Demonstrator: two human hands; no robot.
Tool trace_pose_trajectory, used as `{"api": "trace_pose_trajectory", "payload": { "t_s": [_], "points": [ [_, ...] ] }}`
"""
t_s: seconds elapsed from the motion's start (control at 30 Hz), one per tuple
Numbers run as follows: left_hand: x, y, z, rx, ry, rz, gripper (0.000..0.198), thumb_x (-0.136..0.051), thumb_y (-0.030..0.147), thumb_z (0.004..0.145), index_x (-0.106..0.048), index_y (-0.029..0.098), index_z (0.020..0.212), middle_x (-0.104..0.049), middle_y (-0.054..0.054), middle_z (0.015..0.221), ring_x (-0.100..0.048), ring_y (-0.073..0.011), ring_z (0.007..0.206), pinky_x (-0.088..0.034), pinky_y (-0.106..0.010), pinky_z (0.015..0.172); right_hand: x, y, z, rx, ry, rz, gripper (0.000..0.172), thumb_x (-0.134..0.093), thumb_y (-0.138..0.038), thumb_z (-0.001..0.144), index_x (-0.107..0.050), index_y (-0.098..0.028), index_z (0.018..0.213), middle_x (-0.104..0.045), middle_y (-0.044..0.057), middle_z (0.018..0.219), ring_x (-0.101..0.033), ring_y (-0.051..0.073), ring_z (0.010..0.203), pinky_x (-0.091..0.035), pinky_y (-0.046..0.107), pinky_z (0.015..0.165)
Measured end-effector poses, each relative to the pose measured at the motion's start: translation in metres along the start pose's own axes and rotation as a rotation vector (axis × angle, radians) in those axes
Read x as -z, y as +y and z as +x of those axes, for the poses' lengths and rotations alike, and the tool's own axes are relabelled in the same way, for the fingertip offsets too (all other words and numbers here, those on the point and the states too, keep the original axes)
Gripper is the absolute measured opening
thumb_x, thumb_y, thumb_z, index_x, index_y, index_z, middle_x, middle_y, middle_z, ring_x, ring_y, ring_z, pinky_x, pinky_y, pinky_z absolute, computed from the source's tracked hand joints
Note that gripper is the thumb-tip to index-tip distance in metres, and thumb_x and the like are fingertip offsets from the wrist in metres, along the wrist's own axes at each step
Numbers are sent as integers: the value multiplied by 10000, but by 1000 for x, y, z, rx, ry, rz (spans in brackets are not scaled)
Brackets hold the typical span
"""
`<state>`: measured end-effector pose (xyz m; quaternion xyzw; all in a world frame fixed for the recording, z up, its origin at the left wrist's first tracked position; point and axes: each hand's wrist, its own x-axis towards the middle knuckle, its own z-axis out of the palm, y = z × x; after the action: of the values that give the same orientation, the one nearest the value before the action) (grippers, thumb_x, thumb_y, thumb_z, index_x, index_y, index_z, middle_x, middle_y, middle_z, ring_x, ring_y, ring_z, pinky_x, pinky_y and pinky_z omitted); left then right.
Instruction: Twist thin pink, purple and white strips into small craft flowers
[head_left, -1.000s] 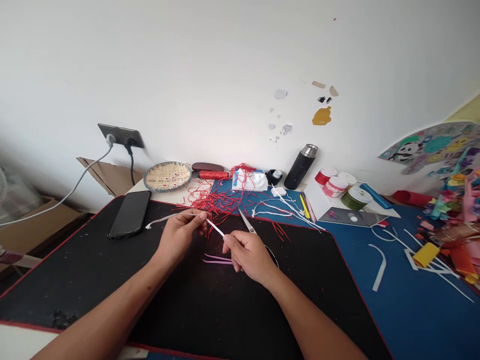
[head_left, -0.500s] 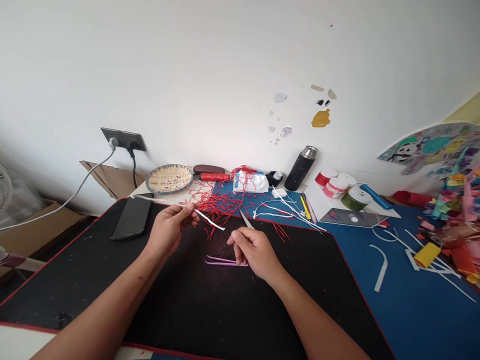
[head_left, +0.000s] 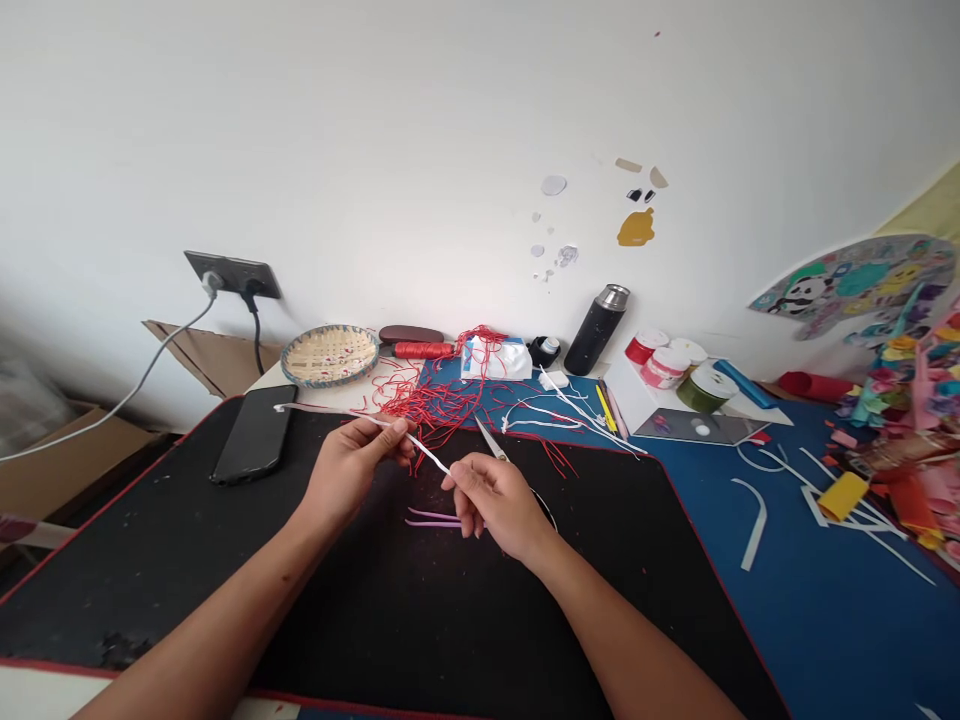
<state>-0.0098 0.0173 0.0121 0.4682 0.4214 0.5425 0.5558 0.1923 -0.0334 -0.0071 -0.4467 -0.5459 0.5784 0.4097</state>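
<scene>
A thin white cord (head_left: 427,454) stretches between my two hands, its far end pointing left past the phone. My left hand (head_left: 356,458) pinches it partway along between thumb and fingers. Close to the other end, my right hand (head_left: 495,497) is closed on it with thumb and forefinger. Beneath my right hand lie purple tweezers (head_left: 433,519), their grip end hidden by the fingers. A pair of scissors (head_left: 490,438) rests behind that same hand, with mostly the blades showing.
A black mat (head_left: 360,620) covers the table, with a phone (head_left: 255,435) at left. Behind are a woven basket (head_left: 330,356), red thread clippings (head_left: 442,400), a tissue pack (head_left: 499,360), a black flask (head_left: 596,330) and more white cords (head_left: 551,418). Ribbon spools (head_left: 664,367) and paper scraps (head_left: 844,497) lie right.
My right hand has moved slightly left and up and taken hold of the cord's near end, which was free before. The view has shifted a little.
</scene>
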Motion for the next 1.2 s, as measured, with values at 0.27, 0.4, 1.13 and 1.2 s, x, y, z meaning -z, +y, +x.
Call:
{"api": "trace_pose_trajectory", "payload": {
  "t_s": [0.27, 0.4, 1.13, 1.2],
  "points": [
    [2, -1, 1, -26, 51, -9, 328, -909, 468, 683, -793, 165, 730, -721, -50, 655, -644, -183, 593, -553, -316, 607, 3, -4, 1, -3, 104, -127, 387, -569, -520, 973, -685, -170, 855, -561, -50, 480, -522, 104, 384, -384, 203, 424],
    [3, -4, 2, -33, 83, -22, 334, -918, 468, 678, -799, 163, 743, -722, -50, 662, -644, -179, 606, -556, -305, 605, 2, -6, 0, -14, 99, -156, 361, -572, -487, 971, -709, -163, 888, -572, -47, 474, -539, 111, 385, -399, 203, 428],
    [6, -9, 6, 94, 129, -174, 431, -992, 441, 538, -805, 107, 737, -710, -61, 645, -624, -151, 592, -543, -249, 553, 3, 0, 0, 17, 63, -146, 313, -627, -468, 963, -742, -180, 922, -502, -68, 458, -570, 121, 414, -435, 213, 455],
    [8, -9, 8, 98, 128, -185, 425, -991, 433, 544, -806, 104, 741, -711, -64, 649, -621, -149, 591, -541, -248, 552, 4, 0, 0, 19, 64, -156, 305, -628, -455, 962, -746, -177, 926, -510, -65, 461, -573, 120, 414, -441, 215, 459]
  ]
}}
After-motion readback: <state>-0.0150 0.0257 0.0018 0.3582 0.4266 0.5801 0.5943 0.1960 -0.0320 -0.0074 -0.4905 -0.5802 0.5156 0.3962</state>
